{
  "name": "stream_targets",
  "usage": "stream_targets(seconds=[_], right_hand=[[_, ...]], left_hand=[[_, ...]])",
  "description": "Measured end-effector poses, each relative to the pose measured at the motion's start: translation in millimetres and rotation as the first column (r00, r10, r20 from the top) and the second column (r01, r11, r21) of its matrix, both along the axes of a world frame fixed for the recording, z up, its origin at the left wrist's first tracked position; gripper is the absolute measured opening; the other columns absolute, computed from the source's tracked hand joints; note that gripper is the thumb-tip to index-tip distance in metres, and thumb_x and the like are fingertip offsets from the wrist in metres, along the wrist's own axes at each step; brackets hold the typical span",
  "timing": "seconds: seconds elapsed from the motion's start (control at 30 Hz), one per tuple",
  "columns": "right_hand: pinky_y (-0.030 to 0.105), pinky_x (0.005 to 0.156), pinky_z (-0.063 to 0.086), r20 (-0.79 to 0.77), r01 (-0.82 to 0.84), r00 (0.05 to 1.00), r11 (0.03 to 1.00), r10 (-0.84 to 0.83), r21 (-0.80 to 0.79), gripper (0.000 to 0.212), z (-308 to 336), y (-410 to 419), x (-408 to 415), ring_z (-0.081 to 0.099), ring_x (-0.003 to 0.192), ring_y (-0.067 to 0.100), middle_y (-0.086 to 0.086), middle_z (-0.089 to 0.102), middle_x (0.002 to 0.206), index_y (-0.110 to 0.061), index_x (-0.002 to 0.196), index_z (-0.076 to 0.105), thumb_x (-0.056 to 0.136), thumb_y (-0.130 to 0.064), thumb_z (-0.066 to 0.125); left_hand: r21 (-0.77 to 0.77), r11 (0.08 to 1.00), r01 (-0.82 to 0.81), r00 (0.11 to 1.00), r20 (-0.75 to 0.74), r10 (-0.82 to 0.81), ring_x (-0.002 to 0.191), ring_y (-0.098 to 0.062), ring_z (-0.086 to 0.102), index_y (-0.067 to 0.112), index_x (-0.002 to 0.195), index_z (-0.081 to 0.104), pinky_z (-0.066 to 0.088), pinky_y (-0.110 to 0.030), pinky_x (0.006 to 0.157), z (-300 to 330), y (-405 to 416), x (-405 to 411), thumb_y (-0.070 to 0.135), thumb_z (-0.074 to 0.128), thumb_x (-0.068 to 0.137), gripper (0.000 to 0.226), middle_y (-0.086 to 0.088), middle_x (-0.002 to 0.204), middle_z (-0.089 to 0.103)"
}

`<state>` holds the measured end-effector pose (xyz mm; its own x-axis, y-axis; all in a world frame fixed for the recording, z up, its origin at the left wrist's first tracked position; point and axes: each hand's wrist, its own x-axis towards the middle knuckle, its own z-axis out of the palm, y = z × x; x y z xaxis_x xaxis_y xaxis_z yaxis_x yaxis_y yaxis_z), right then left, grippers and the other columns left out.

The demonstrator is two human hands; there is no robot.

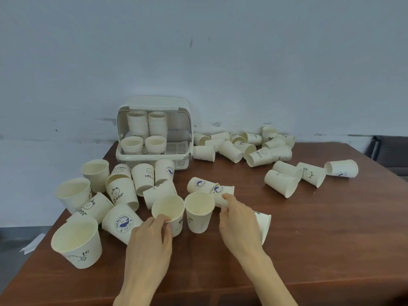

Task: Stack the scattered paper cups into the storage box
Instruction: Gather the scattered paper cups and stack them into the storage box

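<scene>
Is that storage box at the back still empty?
No, the storage box already holds four stacks of paper cups, two tall behind and two short in front.

The right hand [237, 219] hides most of a tipped cup [265, 226].

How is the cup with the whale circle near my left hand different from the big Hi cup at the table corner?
The whale cup lies tipped on its side, while the Hi cup stands upright with its mouth up. The whale cup has a blue round badge; the Hi cup has a thin line drawing. The Hi cup looks bigger, being nearer the camera. Both are cream paper cups, both empty.
</scene>
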<state>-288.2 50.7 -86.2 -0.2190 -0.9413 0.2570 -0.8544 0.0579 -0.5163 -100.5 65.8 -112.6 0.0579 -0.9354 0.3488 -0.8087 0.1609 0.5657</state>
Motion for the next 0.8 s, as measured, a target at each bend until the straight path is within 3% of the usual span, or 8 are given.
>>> stream_targets(seconds=[0.1,0.2,0.33,0.4,0.53,0.67,0.8], right_hand=[[0.034,0.081,0.036,-0.231,0.180,0.955,0.983,-0.185,-0.042,0.024,4.7,-23.9,-15.4,0.049,0.097,0.025,0.006,0.060,0.104,-0.014,0.108,0.060,0.094,-0.016,0.041],[0.035,0.086,0.034,-0.397,0.257,0.897,0.959,-0.193,0.116,0.025,11.4,-47.0,-23.9,0.047,0.100,0.026,0.007,0.058,0.105,-0.015,0.095,0.062,0.094,-0.027,0.040],[0.040,0.093,0.032,-0.331,0.228,0.934,0.937,-0.134,0.264,0.015,13.7,-68.5,-24.4,0.049,0.107,0.027,0.007,0.061,0.107,-0.018,0.088,0.052,0.095,-0.028,0.043],[0.040,0.092,0.031,-0.241,0.211,0.960,0.937,-0.145,0.278,0.013,14.6,-73.9,-22.4,0.050,0.105,0.027,0.006,0.061,0.100,-0.017,0.083,0.045,0.094,-0.025,0.045],[0.039,0.084,0.032,-0.132,0.194,0.977,0.953,-0.167,0.231,0.012,19.2,-79.9,-19.1,0.052,0.097,0.027,0.002,0.055,0.084,-0.015,0.078,0.051,0.088,-0.017,0.045],[0.038,0.078,0.029,-0.186,0.163,0.973,0.978,-0.137,0.133,0.016,35.5,-80.8,-20.3,0.048,0.097,0.027,0.002,0.049,0.083,-0.014,0.077,0.052,0.089,-0.016,0.042],[0.040,0.085,0.034,-0.330,0.144,0.935,0.989,-0.128,0.022,0.010,54.5,-80.0,-22.2,0.046,0.107,0.031,0.007,0.049,0.101,-0.014,0.080,0.049,0.089,-0.014,0.045]], left_hand=[[-0.004,1.000,0.006,1.000,0.001,-0.006,0.074,-0.016,0.052,0.028,0.098,0.060,0.045,-0.032,0.063,1.4,-0.7,0.3,0.029,0.049,0.095,0.011,0.011,0.076,0.052],[0.007,1.000,-0.012,1.000,0.007,0.012,0.075,-0.015,0.053,0.030,0.100,0.059,0.047,-0.031,0.064,2.7,-1.5,1.8,0.030,0.048,0.095,0.012,0.011,0.078,0.052],[0.019,1.000,-0.010,1.000,-0.007,0.010,0.077,-0.015,0.053,0.030,0.102,0.060,0.046,-0.031,0.065,3.3,-1.0,0.1,0.030,0.048,0.096,0.013,0.012,0.080,0.053],[0.020,1.000,-0.006,1.000,-0.007,0.006,0.078,-0.015,0.052,0.030,0.103,0.060,0.044,-0.029,0.066,4.4,-0.8,-1.8,0.030,0.049,0.096,0.014,0.011,0.081,0.053],[0.030,1.000,-0.007,1.000,-0.025,0.007,0.081,-0.015,0.049,0.029,0.105,0.060,0.041,-0.028,0.068,8.3,-1.3,-4.3,0.030,0.048,0.096,0.015,0.011,0.084,0.054],[0.012,1.000,0.000,1.000,-0.025,0.000,0.076,-0.016,0.050,0.027,0.100,0.062,0.042,-0.029,0.067,12.3,-4.2,-0.9,0.028,0.050,0.095,0.013,0.010,0.079,0.053],[-0.009,1.000,-0.009,1.000,-0.025,0.009,0.075,-0.014,0.049,0.027,0.100,0.061,0.042,-0.028,0.069,19.1,-7.9,2.7,0.027,0.051,0.095,0.011,0.010,0.080,0.055]])
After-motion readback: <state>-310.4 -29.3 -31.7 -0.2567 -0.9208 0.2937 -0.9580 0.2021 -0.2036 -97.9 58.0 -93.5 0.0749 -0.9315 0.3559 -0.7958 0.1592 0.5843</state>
